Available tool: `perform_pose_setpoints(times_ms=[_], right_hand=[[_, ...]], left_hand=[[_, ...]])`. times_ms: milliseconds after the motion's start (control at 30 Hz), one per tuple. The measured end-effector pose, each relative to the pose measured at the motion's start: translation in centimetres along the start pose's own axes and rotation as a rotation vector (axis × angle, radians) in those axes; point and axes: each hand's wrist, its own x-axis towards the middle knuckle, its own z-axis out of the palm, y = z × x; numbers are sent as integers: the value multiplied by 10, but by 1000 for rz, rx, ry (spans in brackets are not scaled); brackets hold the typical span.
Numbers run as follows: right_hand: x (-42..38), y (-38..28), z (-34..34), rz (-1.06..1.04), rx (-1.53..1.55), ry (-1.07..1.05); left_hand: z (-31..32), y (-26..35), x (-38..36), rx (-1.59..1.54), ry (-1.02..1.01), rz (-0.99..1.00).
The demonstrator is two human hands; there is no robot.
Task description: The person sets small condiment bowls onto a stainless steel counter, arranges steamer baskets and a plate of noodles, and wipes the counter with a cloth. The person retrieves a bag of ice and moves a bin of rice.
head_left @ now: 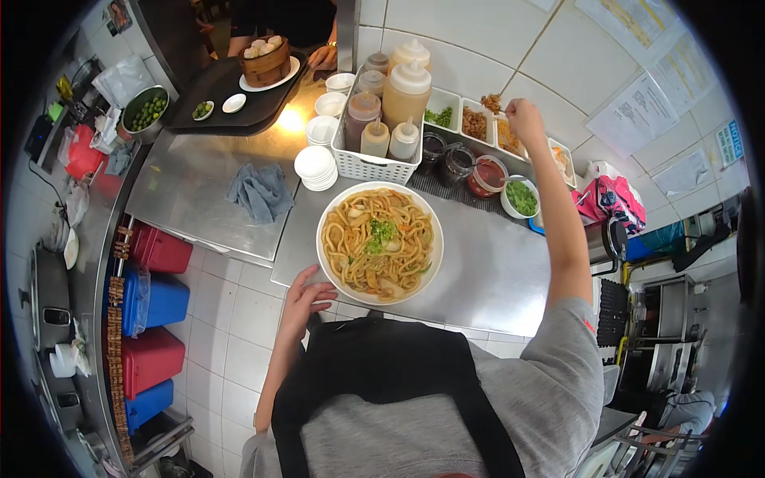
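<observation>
A white plate (325,265) of thick noodles (362,259) sits at the counter's front edge, chopped green onion (382,237) heaped at its middle. My left hand (303,299) is beside the plate's lower left rim, fingers apart and holding nothing. Over the row of white topping tubs, my right hand (524,121) is closed on a pinch of brown flakes (492,103), which stick out past the fingertips. Below it are a tub of brown bits (476,126) and one of orange-yellow bits (507,137), partly covered by my hand and forearm.
A white basket (374,166) holds several squeeze bottles, with stacked small dishes (316,167) to its left. Sauce jars (459,163) and a bowl of chopped greens (520,197) line the back. A grey cloth (260,193) lies left. Behind a black tray (231,88) stands another person.
</observation>
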Motion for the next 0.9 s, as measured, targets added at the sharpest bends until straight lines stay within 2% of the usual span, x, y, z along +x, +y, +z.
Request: perform_pose_setpoints(times_ms=[167, 300, 433, 667, 733, 800, 833, 900], right_hand=[[-59, -73, -70, -225, 131, -10], [-130, -116, -63, -389, 257, -126], [-182, -153, -36, -499, 206, -205], [-194, -169, -38, -568, 225, -133], [-185, -165, -47, -607, 298, -14], [-153, -142, -51, -533, 360, 122], [-136, -132, -54, -367, 400, 192], [-95, -94, -48, -199, 230, 249]], left_hand=[[21, 8, 7, -14, -91, -66], [26, 4, 20, 10, -106, -38], [28, 2, 22, -13, -85, -12], [28, -6, 24, -68, -50, 37], [26, -6, 17, -86, -36, 48], [22, -9, 9, -120, -23, 59], [19, -10, 4, -159, 4, 62], [7, -15, -7, -168, 20, 57]])
